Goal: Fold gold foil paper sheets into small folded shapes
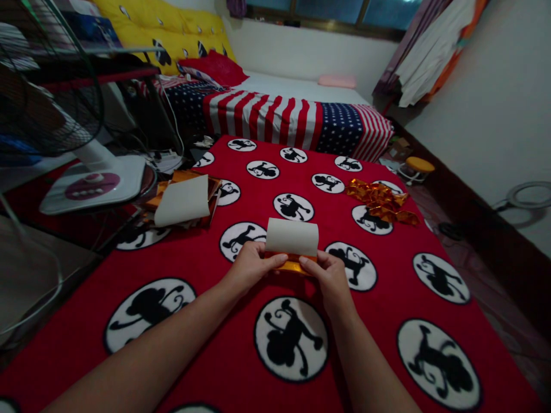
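A sheet of foil paper [293, 236], white on its back and shiny orange-gold on its front, is held between my two hands over the red cloth. Its near edge is folded over, so a gold strip lies along the bottom and the white part curls up behind. My left hand [253, 264] pinches the left end of the fold, thumb on top. At the right end, my right hand [328, 273] grips it the same way, the thumbs a short gap apart. Fingers beneath the paper are hidden.
A stack of similar paper [183, 201] lies at the cloth's left edge. Crumpled or folded gold foil pieces [379, 199] sit at the right. The red cloth [206, 321] has black monkey prints. A fan [94, 178] stands left, a bed [275, 117] behind, a yellow stool [419, 165] at right.
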Demonstrator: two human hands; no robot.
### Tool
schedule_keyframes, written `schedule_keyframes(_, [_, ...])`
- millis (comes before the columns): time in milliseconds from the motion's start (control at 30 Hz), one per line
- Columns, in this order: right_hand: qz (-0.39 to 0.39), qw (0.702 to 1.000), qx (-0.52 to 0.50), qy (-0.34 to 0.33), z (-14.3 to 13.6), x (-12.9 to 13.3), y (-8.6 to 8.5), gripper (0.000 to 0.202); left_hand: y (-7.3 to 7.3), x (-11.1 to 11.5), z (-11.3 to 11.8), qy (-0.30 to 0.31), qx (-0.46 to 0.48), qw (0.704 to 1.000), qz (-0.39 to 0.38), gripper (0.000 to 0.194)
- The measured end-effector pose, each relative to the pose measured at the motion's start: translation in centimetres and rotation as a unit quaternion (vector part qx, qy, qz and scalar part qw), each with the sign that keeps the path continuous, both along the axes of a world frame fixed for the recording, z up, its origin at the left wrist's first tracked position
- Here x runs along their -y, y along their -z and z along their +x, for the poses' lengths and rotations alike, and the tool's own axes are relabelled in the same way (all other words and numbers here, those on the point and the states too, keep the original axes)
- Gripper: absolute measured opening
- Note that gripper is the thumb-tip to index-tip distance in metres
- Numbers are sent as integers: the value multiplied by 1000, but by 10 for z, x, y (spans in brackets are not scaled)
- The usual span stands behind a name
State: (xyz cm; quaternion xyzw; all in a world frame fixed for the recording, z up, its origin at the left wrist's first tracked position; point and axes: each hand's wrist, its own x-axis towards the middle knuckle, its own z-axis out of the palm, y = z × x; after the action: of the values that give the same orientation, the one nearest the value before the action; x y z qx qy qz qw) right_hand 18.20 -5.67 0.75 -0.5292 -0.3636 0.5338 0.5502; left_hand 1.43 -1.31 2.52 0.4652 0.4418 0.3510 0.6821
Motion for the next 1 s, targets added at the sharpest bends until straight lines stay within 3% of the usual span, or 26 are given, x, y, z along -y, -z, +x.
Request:
schedule_keyframes(267, [-6, 1000, -2, 9, -1, -4, -2, 30, 3, -3, 0, -17, -5, 1000, 11, 35])
schedule_keyframes(467, [-36, 998, -35, 50, -2, -24, -16, 28, 3, -30, 8, -4, -13, 998, 64, 36])
schedule_keyframes(633, [-28, 993, -71, 88, -4, -41, -16, 37, 9, -51, 25, -72, -13, 993, 92, 41])
schedule_keyframes(833, [-16, 998, 18, 61, -14, -43, -6, 41, 20, -51, 32, -97, 18, 989, 114, 33])
schedule_keyframes(1000, [-11, 994, 58, 90, -20, -38, -6, 36, 21, -48, 34, -91, 34, 986, 134, 30])
